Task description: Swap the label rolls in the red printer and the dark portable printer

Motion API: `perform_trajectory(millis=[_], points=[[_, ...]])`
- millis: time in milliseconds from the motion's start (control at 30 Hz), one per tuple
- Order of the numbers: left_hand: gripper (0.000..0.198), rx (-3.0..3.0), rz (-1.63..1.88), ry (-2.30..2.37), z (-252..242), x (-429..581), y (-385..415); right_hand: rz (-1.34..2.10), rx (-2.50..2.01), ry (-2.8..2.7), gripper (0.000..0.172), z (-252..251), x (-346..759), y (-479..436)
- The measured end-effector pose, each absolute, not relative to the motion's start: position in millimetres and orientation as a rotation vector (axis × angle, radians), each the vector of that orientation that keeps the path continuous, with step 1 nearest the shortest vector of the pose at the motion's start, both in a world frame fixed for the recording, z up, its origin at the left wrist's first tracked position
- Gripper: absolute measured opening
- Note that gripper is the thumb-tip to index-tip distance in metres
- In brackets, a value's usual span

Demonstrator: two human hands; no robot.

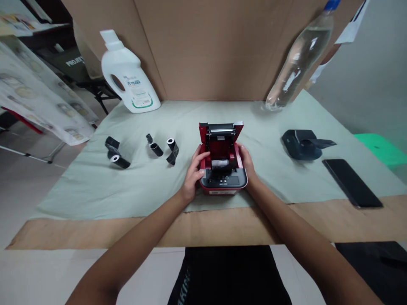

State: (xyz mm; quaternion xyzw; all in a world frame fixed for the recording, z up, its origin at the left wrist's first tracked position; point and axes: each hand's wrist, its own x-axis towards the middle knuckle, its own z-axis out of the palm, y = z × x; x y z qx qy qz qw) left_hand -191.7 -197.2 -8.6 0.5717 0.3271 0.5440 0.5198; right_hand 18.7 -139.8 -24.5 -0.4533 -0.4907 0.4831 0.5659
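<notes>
A small red and black label printer (223, 180) stands in the middle of the cloth with its lid (221, 132) raised. Inside its bay lies a dark roll (220, 164) with a shiny surface. My left hand (193, 173) grips the printer's left side, its thumb near the top edge. On the right side my right hand (248, 165) holds the casing, its fingers partly hidden behind it. Left of the printer lie several black ribbon rolls, among them one with a white core (120, 161), a smaller one (156, 149) and another with a loose tail (172, 151).
A white jug (130, 80) and a clear bottle with a blue cap (300, 59) stand at the back before a cardboard panel (206, 51). A black object with a protruding strip (302, 145) and a phone (352, 183) lie at right. The wooden table edge (216, 228) is nearest me.
</notes>
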Motion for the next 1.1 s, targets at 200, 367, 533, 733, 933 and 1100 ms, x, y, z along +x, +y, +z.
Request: perform_trajectory(millis=[200, 367, 533, 733, 933, 1100], points=[[0.057, 1.826, 1.261, 0.91, 11.1, -205.1, -196.1, 1.076, -1.01, -1.079, 0.048, -20.4, 16.8, -142.9], [0.054, 1.953, 1.206, 0.955, 37.2, -213.0, -180.7, 1.04, -1.043, -1.159, 0.052, -17.9, 18.1, -142.8], [0.028, 2.114, 0.709, 0.996, 81.6, -208.3, -161.5, 1.026, -1.041, -1.119, 0.052, -13.1, 15.9, -145.2], [0.02, 2.041, 0.564, 1.134, 95.5, -175.0, -142.5, 1.029, -1.033, -1.115, 0.053, -13.7, 15.3, -144.6], [0.024, 2.362, 0.2, 1.245, 101.7, -153.7, -137.3, 1.012, -1.031, -1.105, 0.054, -14.2, 13.8, -143.7], [0.033, 2.59, 0.01, 1.116, 142.3, -171.2, -153.0, 1.002, -1.022, -1.12, 0.051, -13.9, 13.8, -144.0]])
